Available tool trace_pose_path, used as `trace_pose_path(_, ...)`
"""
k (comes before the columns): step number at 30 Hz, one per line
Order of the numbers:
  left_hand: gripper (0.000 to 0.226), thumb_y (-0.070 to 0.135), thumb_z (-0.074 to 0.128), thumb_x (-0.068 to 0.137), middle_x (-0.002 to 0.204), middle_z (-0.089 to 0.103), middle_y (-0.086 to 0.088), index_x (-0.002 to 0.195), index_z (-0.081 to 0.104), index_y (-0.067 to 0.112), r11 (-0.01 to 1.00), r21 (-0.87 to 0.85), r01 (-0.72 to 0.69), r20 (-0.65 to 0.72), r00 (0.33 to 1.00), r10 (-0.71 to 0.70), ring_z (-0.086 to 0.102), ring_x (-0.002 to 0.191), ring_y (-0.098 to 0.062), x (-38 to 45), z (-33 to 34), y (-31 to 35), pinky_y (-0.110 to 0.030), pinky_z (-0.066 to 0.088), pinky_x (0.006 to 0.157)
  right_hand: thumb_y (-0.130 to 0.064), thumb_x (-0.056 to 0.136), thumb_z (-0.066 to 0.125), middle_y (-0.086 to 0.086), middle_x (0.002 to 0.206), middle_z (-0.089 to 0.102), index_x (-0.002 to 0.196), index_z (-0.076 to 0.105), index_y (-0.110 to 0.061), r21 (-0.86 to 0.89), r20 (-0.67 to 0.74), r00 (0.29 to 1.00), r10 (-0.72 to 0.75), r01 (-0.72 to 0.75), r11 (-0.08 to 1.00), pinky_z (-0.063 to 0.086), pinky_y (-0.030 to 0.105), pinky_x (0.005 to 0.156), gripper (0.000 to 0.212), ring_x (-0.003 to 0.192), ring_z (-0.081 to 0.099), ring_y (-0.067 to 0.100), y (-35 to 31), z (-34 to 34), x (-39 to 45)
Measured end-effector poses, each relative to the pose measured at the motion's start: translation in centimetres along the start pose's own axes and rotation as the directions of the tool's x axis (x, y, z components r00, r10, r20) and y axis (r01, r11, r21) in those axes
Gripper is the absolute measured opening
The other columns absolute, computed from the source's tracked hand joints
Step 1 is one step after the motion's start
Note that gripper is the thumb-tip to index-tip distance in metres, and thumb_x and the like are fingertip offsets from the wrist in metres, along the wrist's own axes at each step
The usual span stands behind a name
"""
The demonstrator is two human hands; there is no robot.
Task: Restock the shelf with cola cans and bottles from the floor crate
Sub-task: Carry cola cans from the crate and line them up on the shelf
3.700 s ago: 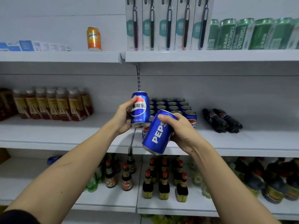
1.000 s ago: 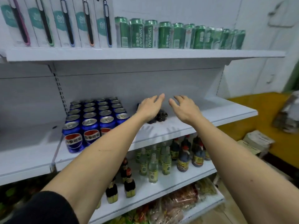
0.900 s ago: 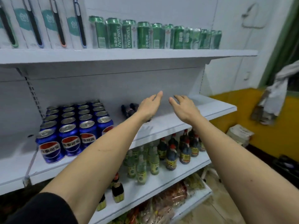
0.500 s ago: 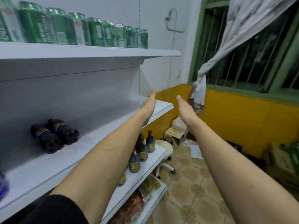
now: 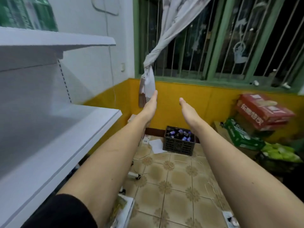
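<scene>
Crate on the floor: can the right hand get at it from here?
Probably not yet. The right hand is open and held out well above and short of the crate; bare tile lies between, nothing blocking.

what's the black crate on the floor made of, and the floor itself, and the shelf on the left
Crate: looks like moulded black plastic, matte, judging by its lattice of small openings. Floor: glazed ceramic tile, beige with brown flower motifs, grout lines and a slight sheen. Shelf: probably painted sheet metal, smooth white; the slotted upright behind suggests steel racking.
</scene>
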State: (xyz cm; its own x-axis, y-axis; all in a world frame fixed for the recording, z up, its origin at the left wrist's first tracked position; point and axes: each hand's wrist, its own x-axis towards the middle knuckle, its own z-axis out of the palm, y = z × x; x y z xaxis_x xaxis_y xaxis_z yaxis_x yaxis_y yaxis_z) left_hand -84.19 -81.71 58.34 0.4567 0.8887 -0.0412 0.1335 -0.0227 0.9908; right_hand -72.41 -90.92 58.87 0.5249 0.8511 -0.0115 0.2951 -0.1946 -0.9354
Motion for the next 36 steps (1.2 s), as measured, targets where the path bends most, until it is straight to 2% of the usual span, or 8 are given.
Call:
trace_pose_path(4, 0.077, 0.071, 0.019, 0.097, 0.164, 0.023, -0.003, 0.158, 0.025, 0.024, 1.000, 0.019, 0.012, 0.102, 0.995, -0.014, 0.021, 0.151, -0.023, 5.0, 3.7, -1.0, -0.048, 0.014, 0.120, -0.054, 0.106, 0.023, 0.002, 0.164, 0.025, 0.157, 0.025, -0.019, 0.022, -0.076, 0.996, 0.042, -0.041, 0.999, 0.022, 0.041, 0.117, 0.063, 0.149, 0.025, 0.023, 2.7, -2.4, 4.2)
trace_pose_path(10, 0.076, 0.071, 0.019, 0.097, 0.164, 0.026, -0.002, 0.158, 0.025, 0.025, 0.996, 0.074, 0.043, 0.157, 0.986, -0.055, 0.024, 0.150, -0.023, 13.7, 9.1, -2.9, -0.049, 0.013, 0.119, -0.053, 0.106, 0.023, 0.004, 0.162, 0.028, 0.156, 0.027, -0.018, 0.027, -0.135, 0.985, 0.111, -0.108, 0.994, 0.023, 0.041, 0.117, 0.061, 0.148, 0.027, 0.024, 7.5, -5.6, 12.1)
trace_pose_path(20, 0.070, 0.064, 0.019, 0.101, 0.161, 0.033, -0.003, 0.157, 0.028, 0.023, 0.988, 0.131, 0.084, 0.192, 0.975, -0.108, 0.022, 0.150, -0.023, 27.9, 17.1, -4.3, -0.047, 0.012, 0.119, -0.058, 0.104, 0.024, 0.002, 0.164, 0.024, 0.158, 0.023, -0.021, 0.074, -0.068, 0.975, 0.213, -0.208, 0.975, 0.020, 0.044, 0.118, 0.066, 0.150, 0.023, 0.024, 13.6, -10.6, 28.3)
trace_pose_path(24, 0.070, 0.065, 0.017, 0.101, 0.163, 0.028, 0.000, 0.158, 0.025, 0.024, 0.985, 0.130, 0.114, 0.193, 0.971, -0.138, 0.023, 0.150, -0.021, 33.4, 19.5, -5.3, -0.047, 0.013, 0.119, -0.058, 0.104, 0.023, 0.004, 0.163, 0.025, 0.158, 0.022, -0.017, 0.064, -0.044, 0.963, 0.266, -0.263, 0.963, 0.023, 0.045, 0.117, 0.067, 0.149, 0.026, 0.026, 16.6, -11.4, 34.2)
trace_pose_path(28, 0.070, 0.063, 0.018, 0.102, 0.164, 0.024, -0.001, 0.158, 0.023, 0.022, 0.982, 0.100, 0.160, 0.197, 0.964, -0.178, 0.023, 0.150, -0.022, 39.2, 21.3, -7.0, -0.046, 0.013, 0.119, -0.057, 0.105, 0.023, 0.006, 0.161, 0.030, 0.156, 0.028, -0.015, 0.050, -0.025, 0.955, 0.295, -0.293, 0.955, 0.028, 0.043, 0.113, 0.066, 0.146, 0.031, 0.027, 19.4, -10.8, 40.0)
trace_pose_path(32, 0.073, 0.066, 0.018, 0.100, 0.164, 0.025, -0.004, 0.158, 0.026, 0.022, 0.971, 0.121, 0.206, 0.224, 0.947, -0.229, 0.022, 0.151, -0.024, 45.7, 22.5, -10.2, -0.048, 0.014, 0.119, -0.055, 0.105, 0.025, 0.007, 0.157, 0.038, 0.153, 0.033, -0.016, 0.061, 0.004, 0.946, 0.324, -0.323, 0.944, 0.032, 0.036, 0.099, 0.063, 0.141, 0.038, 0.027, 22.3, -10.1, 46.4)
trace_pose_path(36, 0.079, 0.073, 0.019, 0.096, 0.165, 0.021, -0.002, 0.158, 0.023, 0.025, 0.951, 0.120, 0.284, 0.226, 0.925, -0.304, 0.019, 0.151, -0.025, 53.4, 24.0, -13.4, -0.051, 0.014, 0.119, -0.057, 0.104, 0.028, 0.006, 0.157, 0.039, 0.152, 0.035, -0.017, 0.068, 0.024, 0.925, 0.379, -0.380, 0.923, 0.032, 0.042, 0.111, 0.063, 0.142, 0.039, 0.027, 25.5, -9.4, 54.0)
